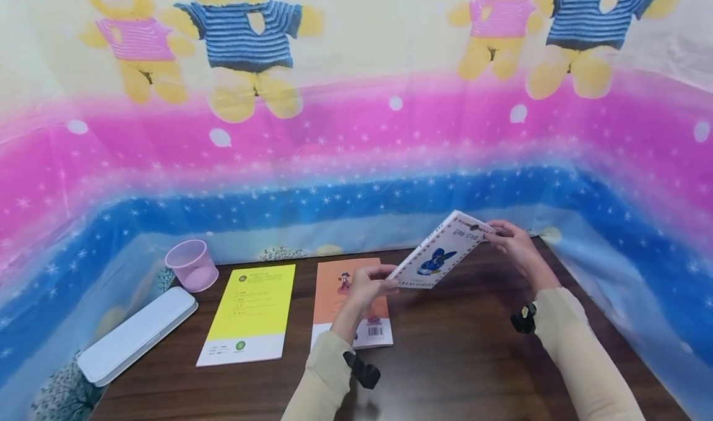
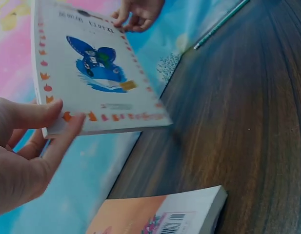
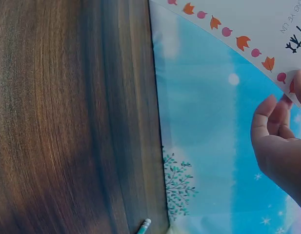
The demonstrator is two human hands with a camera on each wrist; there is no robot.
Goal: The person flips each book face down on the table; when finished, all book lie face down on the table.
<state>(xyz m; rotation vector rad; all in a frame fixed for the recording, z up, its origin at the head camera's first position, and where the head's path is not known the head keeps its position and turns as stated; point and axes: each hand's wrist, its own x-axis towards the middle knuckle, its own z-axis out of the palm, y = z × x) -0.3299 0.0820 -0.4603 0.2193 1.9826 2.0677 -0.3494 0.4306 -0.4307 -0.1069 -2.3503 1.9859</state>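
Both hands hold a white book tilted above the table, its cover showing a blue winged figure and a border of small orange and pink shapes. The left hand grips the lower left corner, thumb on the cover, as the left wrist view shows. At the opposite upper corner, the right hand pinches the edge between thumb and fingers. Below the left hand lies an orange and white book with a barcode, partly covered by that hand and forearm in the head view.
A yellow and white book lies left of the orange one. Further left are a pink cup and a long white case. A green pencil lies near the table's edge. Printed cloth hangs around the brown table.
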